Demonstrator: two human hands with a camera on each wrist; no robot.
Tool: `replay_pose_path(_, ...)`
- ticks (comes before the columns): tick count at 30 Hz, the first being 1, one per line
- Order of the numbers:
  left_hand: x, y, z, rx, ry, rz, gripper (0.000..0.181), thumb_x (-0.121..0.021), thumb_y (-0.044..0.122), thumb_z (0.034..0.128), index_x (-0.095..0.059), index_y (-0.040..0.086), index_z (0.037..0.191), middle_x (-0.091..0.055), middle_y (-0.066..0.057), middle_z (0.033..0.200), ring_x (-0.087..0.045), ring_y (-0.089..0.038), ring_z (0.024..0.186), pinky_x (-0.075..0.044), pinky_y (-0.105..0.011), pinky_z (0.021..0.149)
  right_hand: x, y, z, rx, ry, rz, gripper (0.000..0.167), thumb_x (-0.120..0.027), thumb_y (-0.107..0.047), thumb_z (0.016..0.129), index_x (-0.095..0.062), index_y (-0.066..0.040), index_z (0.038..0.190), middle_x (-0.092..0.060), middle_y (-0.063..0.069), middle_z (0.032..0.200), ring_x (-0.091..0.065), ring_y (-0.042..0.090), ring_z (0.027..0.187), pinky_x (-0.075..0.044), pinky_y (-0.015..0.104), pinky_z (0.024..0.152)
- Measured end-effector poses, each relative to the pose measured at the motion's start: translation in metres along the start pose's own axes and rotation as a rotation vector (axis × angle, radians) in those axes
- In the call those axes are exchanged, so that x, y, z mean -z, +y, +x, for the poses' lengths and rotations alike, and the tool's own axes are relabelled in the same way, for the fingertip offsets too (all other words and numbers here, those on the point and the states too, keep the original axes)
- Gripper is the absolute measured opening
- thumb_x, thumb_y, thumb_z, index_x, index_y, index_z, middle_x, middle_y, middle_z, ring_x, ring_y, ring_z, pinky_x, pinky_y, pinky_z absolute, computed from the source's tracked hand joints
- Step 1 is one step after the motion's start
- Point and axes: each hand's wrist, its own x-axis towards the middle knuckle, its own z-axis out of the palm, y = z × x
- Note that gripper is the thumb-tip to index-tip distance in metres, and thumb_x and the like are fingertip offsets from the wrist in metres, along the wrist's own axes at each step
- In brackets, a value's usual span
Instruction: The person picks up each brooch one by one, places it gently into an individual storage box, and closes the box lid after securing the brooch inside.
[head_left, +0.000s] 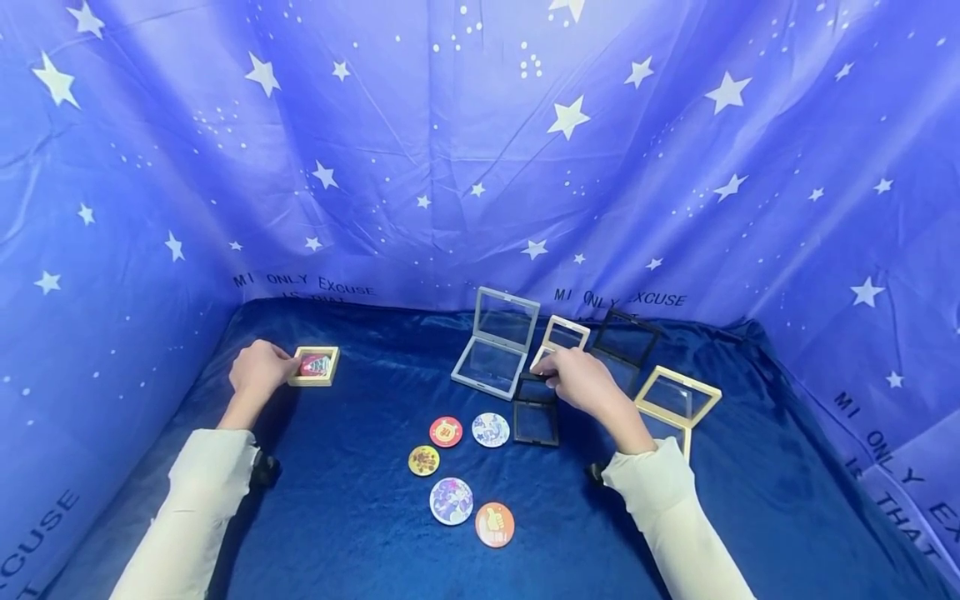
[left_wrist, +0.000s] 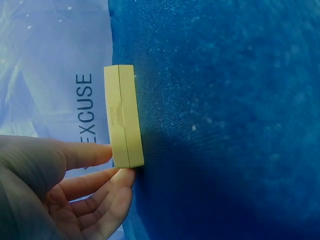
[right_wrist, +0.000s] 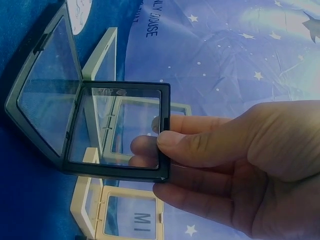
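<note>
On the left of the cloth, my left hand (head_left: pixel 259 368) holds the near corner of a small yellow display case (left_wrist: pixel 126 117), thumb on top and fingers at its side. The case is closed, and a red badge (head_left: pixel 315 365) shows through its window. Toward the right, my right hand (head_left: pixel 587 382) pinches the raised lid of a small black display case (right_wrist: pixel 120 173) between thumb and fingers. That case stands open, its lower half (head_left: pixel 536 442) flat on the cloth. Through the clear lid, some fingertips are visible in the right wrist view.
Several round badges lie mid-cloth, including a red one (head_left: pixel 446 432) and an orange one (head_left: pixel 495 525). Open cases stand around my right hand: grey (head_left: pixel 491 388), small cream (head_left: pixel 567 320), larger black (head_left: pixel 628 317) and yellow (head_left: pixel 703 387). A starry curtain (head_left: pixel 450 125) hangs behind.
</note>
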Motion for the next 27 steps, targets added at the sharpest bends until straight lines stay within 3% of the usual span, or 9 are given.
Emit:
replay_pose_path(5, 0.004, 0.005, -0.003, -0.017, 0.033, 0.006, 0.037, -0.067, 0.028, 0.0924, -0.076, -0.006, 0.104, -0.075, -0.025, 0.095, -0.066, -0.037, 0.077, -0.046, -0.037, 0.054, -0.002, 0.001, 0.0, 0.007, -0.005, -0.001, 0.032, -0.062, 0.006, 0.094, -0.076, -0.01, 0.119, -0.076, 0.012, 0.116, -0.072, 0.029, 0.101, -0.055, 0.034, 0.071)
replay_pose_path(9, 0.009, 0.024, -0.008, -0.076, 0.072, -0.005, 0.037, -0.065, 0.031, 0.0928, -0.076, 0.001, 0.11, -0.074, -0.025, 0.109, -0.069, -0.046, 0.095, -0.052, -0.047, 0.064, -0.002, 0.001, 0.0, 0.014, -0.004, -0.008, 0.033, -0.062, 0.007, 0.094, -0.076, -0.01, 0.118, -0.076, 0.012, 0.116, -0.072, 0.029, 0.099, -0.051, 0.03, 0.067)
replay_pose_path(12, 0.012, 0.046, -0.016, -0.164, 0.093, -0.032, 0.038, -0.063, 0.033, 0.0936, -0.075, 0.005, 0.116, -0.073, -0.024, 0.115, -0.068, -0.047, 0.101, -0.053, -0.054, 0.073, -0.001, 0.001, 0.0, 0.011, -0.003, -0.007, 0.034, -0.062, 0.008, 0.094, -0.076, -0.009, 0.119, -0.076, 0.012, 0.117, -0.072, 0.028, 0.096, -0.046, 0.028, 0.063)
replay_pose_path(16, 0.01, 0.08, -0.031, -0.311, 0.103, -0.072, 0.036, -0.063, 0.032, 0.094, -0.076, 0.008, 0.118, -0.077, -0.017, 0.108, -0.072, -0.039, 0.095, -0.054, -0.054, 0.076, 0.001, 0.002, 0.001, 0.007, -0.005, -0.004, 0.034, -0.061, 0.007, 0.094, -0.076, -0.009, 0.12, -0.075, 0.013, 0.118, -0.072, 0.029, 0.098, -0.048, 0.029, 0.064)
replay_pose_path(22, -0.002, 0.13, -0.063, -0.528, 0.067, -0.128, 0.028, -0.068, 0.025, 0.0934, -0.077, 0.008, 0.114, -0.08, -0.009, 0.092, -0.075, -0.027, 0.083, -0.054, -0.047, 0.074, -0.001, 0.003, 0.002, 0.002, -0.001, -0.011, 0.034, -0.062, 0.007, 0.094, -0.076, -0.01, 0.119, -0.075, 0.012, 0.118, -0.072, 0.029, 0.1, -0.047, 0.029, 0.065)
replay_pose_path(27, -0.014, 0.16, -0.093, -0.681, 0.012, -0.118, 0.025, -0.073, 0.024, 0.0908, -0.078, 0.011, 0.112, -0.078, -0.002, 0.083, -0.071, -0.015, 0.072, -0.054, -0.038, 0.066, -0.003, 0.004, 0.001, 0.007, 0.007, 0.002, 0.036, -0.062, 0.01, 0.092, -0.076, -0.009, 0.118, -0.076, 0.011, 0.116, -0.072, 0.029, 0.101, -0.046, 0.028, 0.065)
